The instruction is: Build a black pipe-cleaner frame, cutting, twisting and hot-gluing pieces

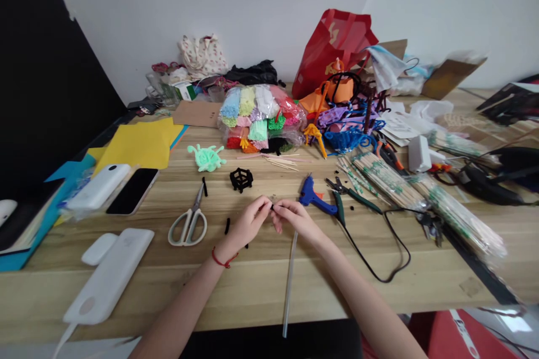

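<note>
Near the middle of the wooden table, my left hand and my right hand meet fingertip to fingertip. Both pinch a small black piece, mostly hidden by the fingers. A black web-shaped ring lies just beyond my left hand, with a mint-green fuzzy shape farther left. Short black pieces lie beside my left wrist. White-handled scissors rest to the left. The blue glue gun is right of my right hand, and a clear glue stick lies below it.
Green-handled pliers and a black cable lie right, near bundled wooden sticks. Bagged colourful fuzzy stems and a red bag stand behind. A phone, a white power strip and yellow sheets are left.
</note>
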Tool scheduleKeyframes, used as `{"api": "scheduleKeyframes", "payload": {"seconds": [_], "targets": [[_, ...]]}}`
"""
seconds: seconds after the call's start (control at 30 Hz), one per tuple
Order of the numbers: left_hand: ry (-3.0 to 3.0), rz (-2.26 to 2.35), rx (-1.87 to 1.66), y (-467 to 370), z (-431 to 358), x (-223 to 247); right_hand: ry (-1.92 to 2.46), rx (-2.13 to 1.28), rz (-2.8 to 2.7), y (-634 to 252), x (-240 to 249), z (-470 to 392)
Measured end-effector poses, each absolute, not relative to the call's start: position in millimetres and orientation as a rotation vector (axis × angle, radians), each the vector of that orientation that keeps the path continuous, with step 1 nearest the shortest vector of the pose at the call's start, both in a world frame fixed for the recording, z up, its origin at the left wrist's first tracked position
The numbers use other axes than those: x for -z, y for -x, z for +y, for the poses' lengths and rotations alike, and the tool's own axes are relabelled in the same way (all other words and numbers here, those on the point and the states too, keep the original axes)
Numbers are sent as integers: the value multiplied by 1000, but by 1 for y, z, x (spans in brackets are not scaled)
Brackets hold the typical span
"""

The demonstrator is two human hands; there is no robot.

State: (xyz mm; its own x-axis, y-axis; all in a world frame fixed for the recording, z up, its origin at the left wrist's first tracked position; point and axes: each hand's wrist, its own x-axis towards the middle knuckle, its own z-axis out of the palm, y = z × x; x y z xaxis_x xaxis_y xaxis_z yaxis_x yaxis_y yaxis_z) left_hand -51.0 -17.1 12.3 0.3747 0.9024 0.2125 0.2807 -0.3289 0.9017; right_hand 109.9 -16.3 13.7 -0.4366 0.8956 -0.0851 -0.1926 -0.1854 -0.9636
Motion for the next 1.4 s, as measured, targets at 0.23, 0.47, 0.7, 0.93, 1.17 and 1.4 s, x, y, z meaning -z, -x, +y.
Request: {"api": "scheduleKeyframes", "payload": {"seconds": [0.23,0.47,0.7,0.93,1.17,1.4], "targets": [[-1987,1056,-882,52,-20,-14,922,-1569,-1338,-108,-9,-18],[-2591,1112,-1055,64,-14,-11,881,-1665,-1210,-112,-11,-16],[-2975,988,-969,65,-13,-5,874,-1776,-1213,-110,-13,-18],[-3032,1080,-1005,67,-15,-3,856,-1852,-1112,-108,-12,-17],[-2922,1104,-1026,65,-14,-1,867,-1840,-1063,-108,-9,-17],[-2903,1088,-1021,67,-14,-1,965,-1616,-1253,-108,-7,-14]]}}
